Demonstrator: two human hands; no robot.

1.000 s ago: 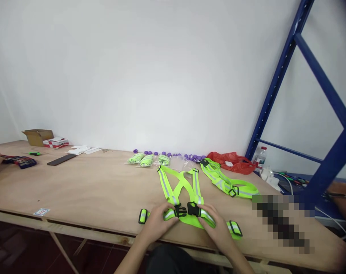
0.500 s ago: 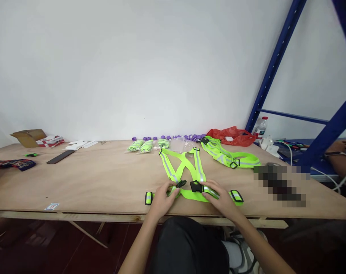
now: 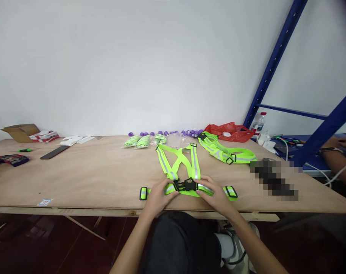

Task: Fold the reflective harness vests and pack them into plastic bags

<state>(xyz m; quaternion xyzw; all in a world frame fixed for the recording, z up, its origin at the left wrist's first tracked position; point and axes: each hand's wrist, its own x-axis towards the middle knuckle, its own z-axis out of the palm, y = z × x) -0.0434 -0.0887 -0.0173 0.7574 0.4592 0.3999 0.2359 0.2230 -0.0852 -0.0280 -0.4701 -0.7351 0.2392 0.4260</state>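
A neon-yellow reflective vest [image 3: 179, 160] of crossed straps with grey stripes lies flat before me. At its waist is a black side-release buckle [image 3: 190, 184]. My left hand [image 3: 158, 195] pinches the pronged half at its strap end, thumb below and fingers above. From the other side, my right hand [image 3: 216, 195] grips the socket half and its strap. The prongs point into the socket, and part of them still shows between the halves. Black strap sliders stick out beyond both hands, such as the left slider [image 3: 143, 193].
A second vest [image 3: 218, 150] lies bundled at the right, near a red plastic bag [image 3: 228, 132] and a bottle [image 3: 259, 123]. Several bagged vests [image 3: 143, 142] sit by the wall. At left are a dark flat bar [image 3: 55, 152] and a cardboard box [image 3: 21, 133]. Another person's arm [image 3: 332, 152] is far right.
The buckle halves, apart before, have come together in line. My left hand has turned its half toward the right one. The view has shifted slightly.
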